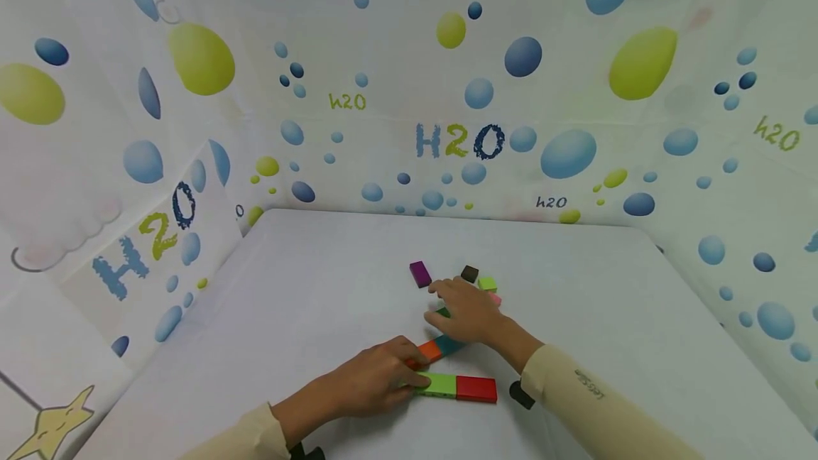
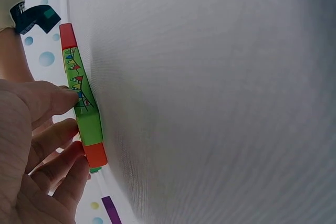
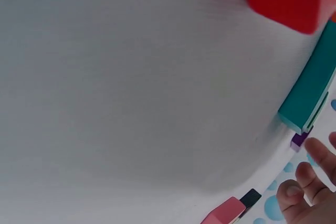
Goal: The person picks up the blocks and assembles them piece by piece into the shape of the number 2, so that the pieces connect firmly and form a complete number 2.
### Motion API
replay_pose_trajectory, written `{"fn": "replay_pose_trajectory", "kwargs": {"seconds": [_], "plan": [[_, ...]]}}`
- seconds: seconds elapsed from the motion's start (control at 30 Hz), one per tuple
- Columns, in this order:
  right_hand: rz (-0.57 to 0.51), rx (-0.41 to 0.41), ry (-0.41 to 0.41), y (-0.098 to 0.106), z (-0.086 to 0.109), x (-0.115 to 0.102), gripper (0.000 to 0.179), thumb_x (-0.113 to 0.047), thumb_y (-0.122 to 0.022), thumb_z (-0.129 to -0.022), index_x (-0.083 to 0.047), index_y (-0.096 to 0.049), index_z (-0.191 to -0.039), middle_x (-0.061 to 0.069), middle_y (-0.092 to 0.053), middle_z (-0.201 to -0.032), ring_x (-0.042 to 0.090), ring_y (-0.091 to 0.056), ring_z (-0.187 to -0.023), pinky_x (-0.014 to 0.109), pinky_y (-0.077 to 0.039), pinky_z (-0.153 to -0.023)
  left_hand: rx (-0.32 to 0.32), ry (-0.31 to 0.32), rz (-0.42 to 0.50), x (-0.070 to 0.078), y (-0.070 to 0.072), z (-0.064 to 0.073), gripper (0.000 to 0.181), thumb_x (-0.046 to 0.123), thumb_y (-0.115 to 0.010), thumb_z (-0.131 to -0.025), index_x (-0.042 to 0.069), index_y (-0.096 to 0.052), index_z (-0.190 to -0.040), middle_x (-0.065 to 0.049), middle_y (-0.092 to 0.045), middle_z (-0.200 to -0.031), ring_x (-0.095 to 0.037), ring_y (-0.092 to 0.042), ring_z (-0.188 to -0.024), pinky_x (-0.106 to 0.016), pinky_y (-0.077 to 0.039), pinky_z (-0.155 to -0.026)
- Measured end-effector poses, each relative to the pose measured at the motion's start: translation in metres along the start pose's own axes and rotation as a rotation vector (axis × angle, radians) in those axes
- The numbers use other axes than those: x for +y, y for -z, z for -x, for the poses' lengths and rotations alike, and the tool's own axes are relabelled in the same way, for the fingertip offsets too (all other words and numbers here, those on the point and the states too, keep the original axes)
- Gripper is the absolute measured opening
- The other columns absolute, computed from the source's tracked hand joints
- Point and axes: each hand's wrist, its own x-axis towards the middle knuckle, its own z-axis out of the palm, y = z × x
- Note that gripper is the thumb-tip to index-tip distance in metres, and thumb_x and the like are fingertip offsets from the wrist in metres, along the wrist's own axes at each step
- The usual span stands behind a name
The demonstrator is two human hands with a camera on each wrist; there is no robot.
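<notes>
In the head view my left hand (image 1: 377,378) rests at the left end of two rows of blocks. Its thumb touches a lime green block (image 1: 439,385) printed with flags in the left wrist view, and a finger touches an orange block (image 1: 430,352). A red block (image 1: 476,389) adjoins the lime one; a teal block (image 1: 450,344) adjoins the orange one. My right hand (image 1: 469,311) reaches over a dark green block (image 1: 444,311), partly covered. In the right wrist view its fingers (image 3: 315,182) are apart, with nothing visible between them.
Beyond the right hand lie a purple block (image 1: 420,274), a black block (image 1: 469,273), a small lime block (image 1: 488,284) and a pink block (image 1: 495,299). A white cloth (image 1: 307,282) covers the table, and a printed curtain (image 1: 383,41) stands behind it.
</notes>
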Motion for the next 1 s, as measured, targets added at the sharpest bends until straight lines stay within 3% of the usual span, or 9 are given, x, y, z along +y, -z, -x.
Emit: {"fn": "replay_pose_trajectory", "kwargs": {"seconds": [0.23, 0.37, 0.67, 0.83, 1.0], "plan": [[0.047, -0.09, -0.137, -0.004, -0.015, -0.003, 0.061, -0.053, -0.057, -0.098, -0.018, -0.051, -0.148, 0.006, -0.058, -0.144, 0.029, -0.053, -0.127, 0.05, -0.05, -0.102, 0.003, 0.0, 0.006, -0.001, -0.001, 0.001, 0.026, 0.019, -0.075, -0.094, 0.024, -0.078, -0.119, 0.003, -0.067, -0.125, -0.011, -0.056, -0.119, -0.028, -0.052, -0.099], [0.04, -0.107, -0.209, -0.006, -0.023, -0.006, 0.065, -0.054, -0.056, -0.099, -0.015, -0.048, -0.15, 0.009, -0.054, -0.148, 0.034, -0.051, -0.132, 0.057, -0.047, -0.104, 0.009, 0.001, 0.009, -0.001, -0.002, 0.002, 0.026, 0.019, -0.075, -0.094, 0.024, -0.078, -0.119, 0.003, -0.067, -0.125, -0.011, -0.056, -0.119, -0.028, -0.052, -0.099], [0.037, -0.134, -0.299, -0.006, -0.028, -0.009, 0.071, -0.053, -0.064, -0.094, -0.01, -0.048, -0.149, 0.011, -0.058, -0.142, 0.032, -0.053, -0.127, 0.055, -0.05, -0.1, 0.019, -0.007, 0.025, -0.001, -0.002, 0.003, 0.026, 0.018, -0.075, -0.094, 0.023, -0.078, -0.119, 0.003, -0.067, -0.125, -0.011, -0.056, -0.119, -0.028, -0.052, -0.099], [0.039, -0.144, -0.263, -0.003, -0.024, -0.009, 0.065, -0.052, -0.068, -0.091, -0.011, -0.055, -0.139, 0.008, -0.063, -0.131, 0.028, -0.056, -0.118, 0.05, -0.053, -0.096, 0.016, -0.003, 0.017, -0.001, -0.002, 0.003, 0.026, 0.019, -0.075, -0.094, 0.023, -0.078, -0.119, 0.003, -0.067, -0.125, -0.011, -0.056, -0.119, -0.028, -0.052, -0.099], [0.029, -0.15, -0.218, 0.001, -0.02, -0.009, 0.045, -0.045, -0.072, -0.087, -0.013, -0.063, -0.117, 0.002, -0.064, -0.106, 0.021, -0.055, -0.098, 0.041, -0.055, -0.084, 0.016, 0.003, 0.02, -0.001, -0.002, 0.003, 0.026, 0.019, -0.075, -0.094, 0.023, -0.078, -0.119, 0.003, -0.067, -0.125, -0.011, -0.056, -0.119, -0.027, -0.053, -0.098]]}}
